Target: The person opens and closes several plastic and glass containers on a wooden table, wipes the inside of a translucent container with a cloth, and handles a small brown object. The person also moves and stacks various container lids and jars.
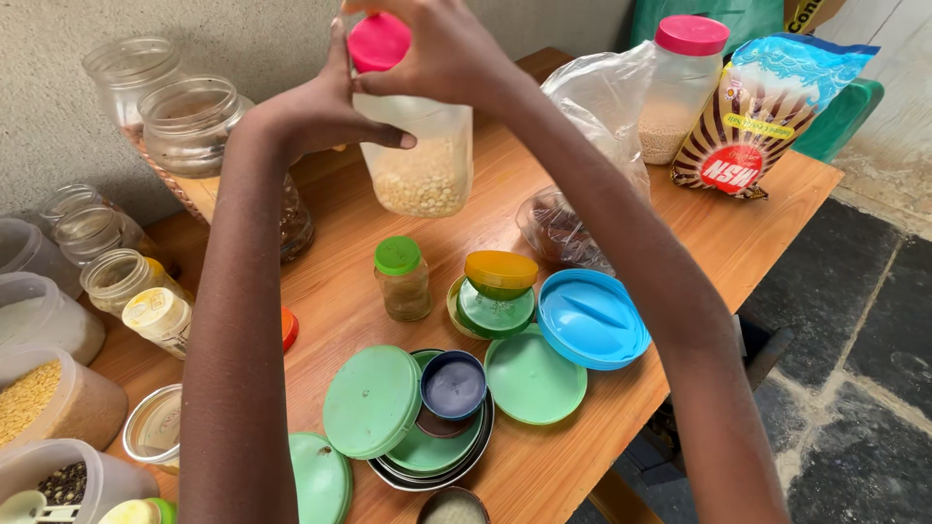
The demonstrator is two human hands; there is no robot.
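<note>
My left hand [320, 112] grips the side of a clear plastic jar [419, 160] partly filled with pale yellow grains, held above the wooden table [777, 209]. My right hand [442, 53] is clasped on the jar's pink lid [377, 41], which sits on the jar's mouth. Below the jar stands a small spice jar with a green cap [401, 278]. Loose lids lie in front of it: a yellow one [500, 272], a blue one [590, 317], several green ones [372, 400] and a small dark blue one [453, 384].
Empty glass jars [189, 121] stand at the back left. Tubs of grains and seeds [44, 398] line the left edge. A pink-lidded jar [680, 87], a printed food bag [762, 112] and a clear plastic bag [602, 97] stand at the back right. The stone floor [854, 340] lies to the right.
</note>
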